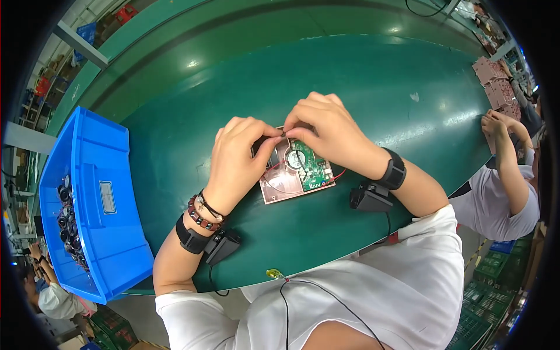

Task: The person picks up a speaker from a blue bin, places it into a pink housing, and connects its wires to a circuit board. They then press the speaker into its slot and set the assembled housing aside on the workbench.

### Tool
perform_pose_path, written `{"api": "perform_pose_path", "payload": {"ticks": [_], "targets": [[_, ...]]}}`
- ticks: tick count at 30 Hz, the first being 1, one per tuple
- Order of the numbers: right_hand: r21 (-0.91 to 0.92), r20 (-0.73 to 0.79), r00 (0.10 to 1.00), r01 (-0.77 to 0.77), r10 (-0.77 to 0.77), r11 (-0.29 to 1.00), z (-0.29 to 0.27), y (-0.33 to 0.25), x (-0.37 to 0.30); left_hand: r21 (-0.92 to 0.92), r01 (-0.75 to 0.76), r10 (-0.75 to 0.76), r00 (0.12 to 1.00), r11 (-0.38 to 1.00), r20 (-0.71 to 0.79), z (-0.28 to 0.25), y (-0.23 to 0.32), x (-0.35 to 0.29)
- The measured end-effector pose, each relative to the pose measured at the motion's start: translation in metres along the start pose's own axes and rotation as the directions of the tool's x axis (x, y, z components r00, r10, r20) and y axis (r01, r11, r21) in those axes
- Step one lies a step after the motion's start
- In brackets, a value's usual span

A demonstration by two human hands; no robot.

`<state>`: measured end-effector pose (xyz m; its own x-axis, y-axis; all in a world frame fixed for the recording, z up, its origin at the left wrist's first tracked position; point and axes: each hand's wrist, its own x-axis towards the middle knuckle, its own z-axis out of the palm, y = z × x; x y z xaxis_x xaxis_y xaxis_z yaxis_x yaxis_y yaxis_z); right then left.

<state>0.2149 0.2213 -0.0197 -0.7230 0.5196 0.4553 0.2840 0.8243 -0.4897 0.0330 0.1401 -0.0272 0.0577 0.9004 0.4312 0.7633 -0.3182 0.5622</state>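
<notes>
A pinkish open plastic housing (280,191) lies in front of me on the green table. Inside it sit a green circuit board (315,172) on the right and a round speaker-like disc (295,158) near the middle. Thin red and black wires run across the housing. My left hand (242,154) pinches at the housing's far edge, thumb and forefinger together. From the other side my right hand (326,128) pinches at the same spot, its fingertips almost meeting the left ones. Whatever lies between the fingertips is too small and covered to name.
A blue bin (108,163) holding several small dark round parts (70,224) stands at the left. Black wrist-strapped devices with cables sit on both my forearms. At the right, another person (501,192) works beside stacked pinkish housings (496,84). A raised green rim bounds the table's far side.
</notes>
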Motion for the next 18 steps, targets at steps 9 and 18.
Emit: {"api": "perform_pose_path", "payload": {"ticks": [9, 18], "targets": [[-0.095, 0.05, 0.995, -0.078, 0.083, 0.992, -0.003, -0.002, -0.002, 0.05, 0.037, -0.038, 0.999, 0.998, 0.032, -0.002, 0.007, 0.005], [-0.19, 0.005, 1.0, -0.022, 0.023, 0.982, 0.001, -0.003, -0.006, 0.084, 0.086, -0.09, 0.995, 0.993, 0.043, -0.003, 0.009, 0.008]]}}
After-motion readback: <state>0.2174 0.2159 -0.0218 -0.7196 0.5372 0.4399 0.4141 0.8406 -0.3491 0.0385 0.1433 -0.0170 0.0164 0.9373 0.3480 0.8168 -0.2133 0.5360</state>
